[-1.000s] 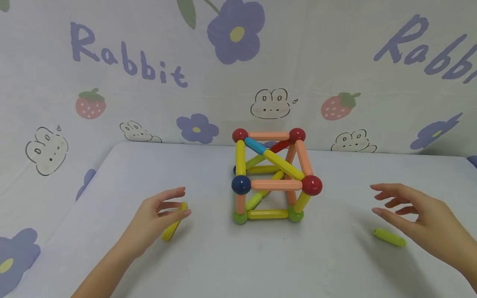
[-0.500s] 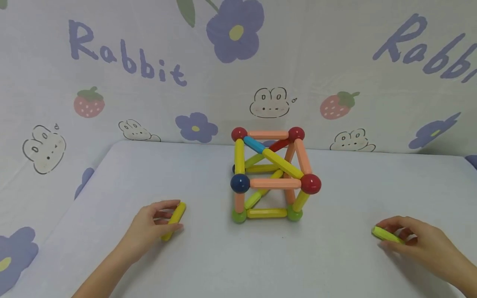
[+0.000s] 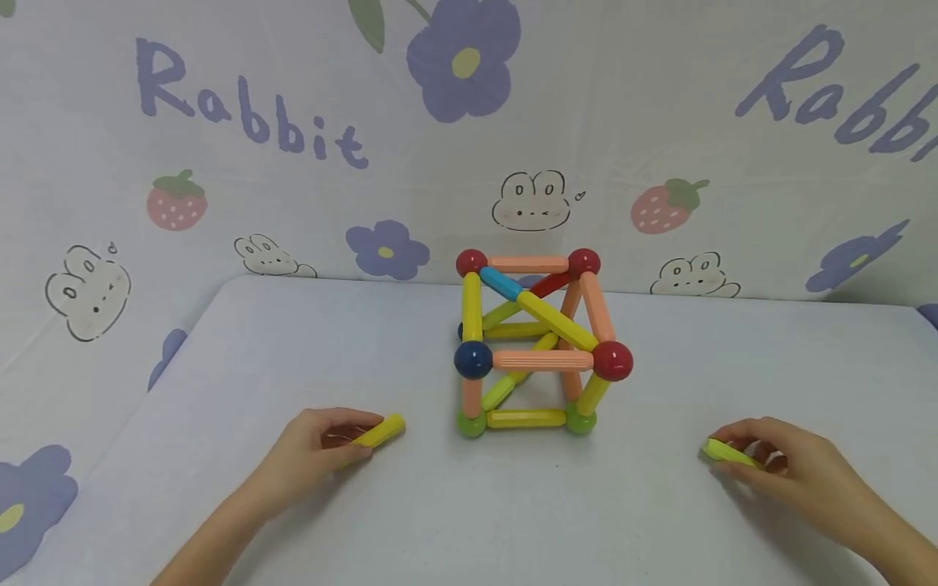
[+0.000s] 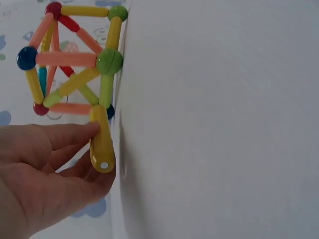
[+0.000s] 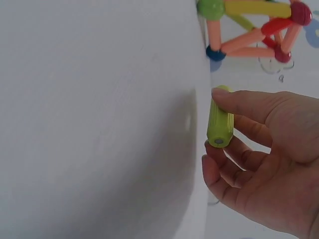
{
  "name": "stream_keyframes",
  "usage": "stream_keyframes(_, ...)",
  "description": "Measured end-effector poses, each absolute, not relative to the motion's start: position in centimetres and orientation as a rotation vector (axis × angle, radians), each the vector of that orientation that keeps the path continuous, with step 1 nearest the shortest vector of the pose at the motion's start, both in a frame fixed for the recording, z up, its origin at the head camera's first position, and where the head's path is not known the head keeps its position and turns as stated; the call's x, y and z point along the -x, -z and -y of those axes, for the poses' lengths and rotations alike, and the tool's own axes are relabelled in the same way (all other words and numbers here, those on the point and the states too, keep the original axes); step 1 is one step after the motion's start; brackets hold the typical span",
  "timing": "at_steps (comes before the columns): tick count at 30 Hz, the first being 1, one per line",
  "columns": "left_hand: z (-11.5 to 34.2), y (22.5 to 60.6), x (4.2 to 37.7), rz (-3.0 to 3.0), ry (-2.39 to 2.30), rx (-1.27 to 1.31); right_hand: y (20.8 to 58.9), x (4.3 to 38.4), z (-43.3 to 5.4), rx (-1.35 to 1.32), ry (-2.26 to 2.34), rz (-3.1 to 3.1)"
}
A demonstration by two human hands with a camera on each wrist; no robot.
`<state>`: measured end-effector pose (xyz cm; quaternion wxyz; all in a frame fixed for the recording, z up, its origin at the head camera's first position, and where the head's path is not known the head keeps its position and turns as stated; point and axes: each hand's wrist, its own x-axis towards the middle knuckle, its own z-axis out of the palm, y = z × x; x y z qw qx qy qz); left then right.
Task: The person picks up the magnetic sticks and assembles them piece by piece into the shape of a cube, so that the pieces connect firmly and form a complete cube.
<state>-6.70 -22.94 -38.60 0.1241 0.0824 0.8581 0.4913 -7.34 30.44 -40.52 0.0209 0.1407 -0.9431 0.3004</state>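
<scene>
My left hand [image 3: 311, 456] pinches a yellow magnetic stick [image 3: 383, 430] between thumb and fingers, left of the frame structure. In the left wrist view the yellow stick [image 4: 102, 144] shows a pale round spot on its near end. My right hand [image 3: 787, 468] pinches a shorter lime-green magnetic stick [image 3: 731, 453], off to the right. A grey disc marks the end of that green stick [image 5: 220, 119] in the right wrist view. Between the hands stands a cube-like structure [image 3: 542, 360] of coloured sticks and balls, with diagonal sticks across several faces; neither hand touches it.
The structure rests on a white cloth-covered table [image 3: 469, 521], with red balls [image 3: 612, 360], blue balls [image 3: 473, 359] and green balls [image 3: 581, 418] at its corners. Behind rises a hanging cloth [image 3: 293, 203] printed with rabbits, flowers and strawberries.
Both hands have come down and taken hold of the sticks. The left hand has turned its yellow stick and brought it rightward; the right hand has moved left with the green stick.
</scene>
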Motion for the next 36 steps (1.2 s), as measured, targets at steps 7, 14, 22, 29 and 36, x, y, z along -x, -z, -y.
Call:
stream_keyframes(7,19.9,37.0,6.8,-2.379,-1.429,-0.401,38.6,7.5,-26.7,-0.586,-0.96,2.938)
stream_keyframes(14,16.6,35.5,6.5,-2.253,-1.488,-0.479,36.7,6.9,-22.9,-0.725,-1.058,2.922)
stream_keyframes(22,13.6,35.1,6.1,-2.135,-1.563,-0.554,35.6,6.2,-19.7,-0.953,-1.159,2.803)
stream_keyframes(29,12.2,34.5,5.9,-2.055,-1.599,-0.586,34.3,6.1,-17.5,-0.956,-1.212,2.94)
stream_keyframes(36,11.8,34.5,5.8,-2.043,-1.621,-0.597,34.0,6.1,-16.7,-1.002,-1.176,2.927)
